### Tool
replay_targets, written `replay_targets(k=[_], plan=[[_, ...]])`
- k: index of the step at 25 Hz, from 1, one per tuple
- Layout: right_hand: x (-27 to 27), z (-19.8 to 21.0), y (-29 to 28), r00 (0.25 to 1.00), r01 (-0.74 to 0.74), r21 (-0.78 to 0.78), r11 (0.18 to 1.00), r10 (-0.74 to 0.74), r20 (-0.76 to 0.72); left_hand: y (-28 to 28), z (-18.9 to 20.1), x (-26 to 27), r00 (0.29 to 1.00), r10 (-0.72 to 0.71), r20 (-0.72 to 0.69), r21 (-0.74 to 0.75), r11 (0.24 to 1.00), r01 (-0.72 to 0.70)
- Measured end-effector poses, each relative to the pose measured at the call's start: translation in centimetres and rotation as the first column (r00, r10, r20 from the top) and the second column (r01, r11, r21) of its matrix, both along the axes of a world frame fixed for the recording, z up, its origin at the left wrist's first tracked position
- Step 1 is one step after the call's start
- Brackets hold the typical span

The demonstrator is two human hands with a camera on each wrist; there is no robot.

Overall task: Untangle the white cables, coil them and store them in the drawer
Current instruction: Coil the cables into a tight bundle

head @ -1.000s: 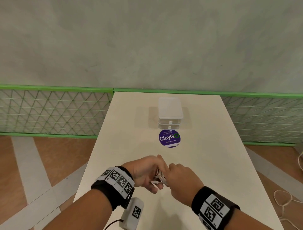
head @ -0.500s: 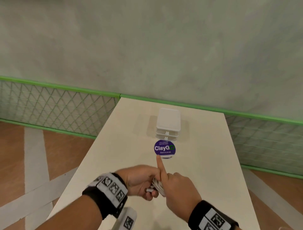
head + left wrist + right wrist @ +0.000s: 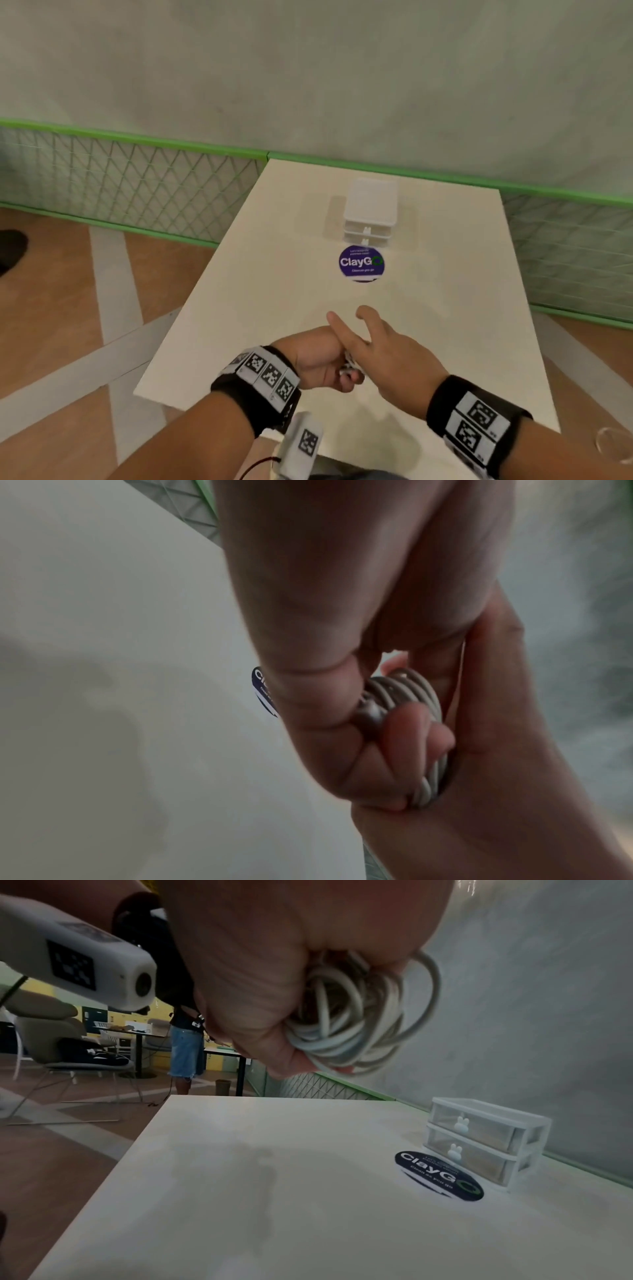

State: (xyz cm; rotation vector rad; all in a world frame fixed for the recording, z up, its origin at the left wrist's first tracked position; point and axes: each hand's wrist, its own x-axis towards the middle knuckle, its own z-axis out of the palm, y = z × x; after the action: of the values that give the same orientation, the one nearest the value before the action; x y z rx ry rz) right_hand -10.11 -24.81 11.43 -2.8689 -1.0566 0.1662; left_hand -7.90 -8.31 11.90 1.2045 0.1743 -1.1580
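Observation:
The white cable point(image 3: 359, 1020) is wound into a small coil of several loops. My left hand point(image 3: 318, 359) grips this coil over the near part of the table point(image 3: 257, 308), fingers curled round the loops point(image 3: 404, 696). My right hand point(image 3: 387, 346) lies against the coil from the right with its index and middle fingers stretched forward; its thumb is hidden. In the head view only a sliver of the cable point(image 3: 349, 363) shows between the hands. The small white two-drawer unit point(image 3: 370, 212) stands at the far end of the table with both drawers point(image 3: 479, 1137) shut.
A round purple ClayGo sticker point(image 3: 361, 263) lies on the table just in front of the drawer unit. A green-framed mesh fence point(image 3: 137, 192) and a grey wall stand behind the table. A person point(image 3: 186, 1047) stands by tables far off on the left.
My right hand's fingers uncurled from the coil: first the index, now two fingers point forward. The left hand keeps its grip. The head view tilted and shifted left.

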Motion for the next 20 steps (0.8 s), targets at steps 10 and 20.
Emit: replay_targets(k=[10,20], plan=[[1.1,-1.9,3.7,0.992,0.120,0.158,0.980,-0.113,-0.050,3.6,-0.1,0.7,0.913,-0.159,0.376,0.250,0.966,0.065],[3.2,-0.7,6.1,0.740,0.420,0.152,0.895,-0.241,-0.628,7.9,-0.5,3.8,0.773,-0.421,0.475,0.377,0.891,0.254]])
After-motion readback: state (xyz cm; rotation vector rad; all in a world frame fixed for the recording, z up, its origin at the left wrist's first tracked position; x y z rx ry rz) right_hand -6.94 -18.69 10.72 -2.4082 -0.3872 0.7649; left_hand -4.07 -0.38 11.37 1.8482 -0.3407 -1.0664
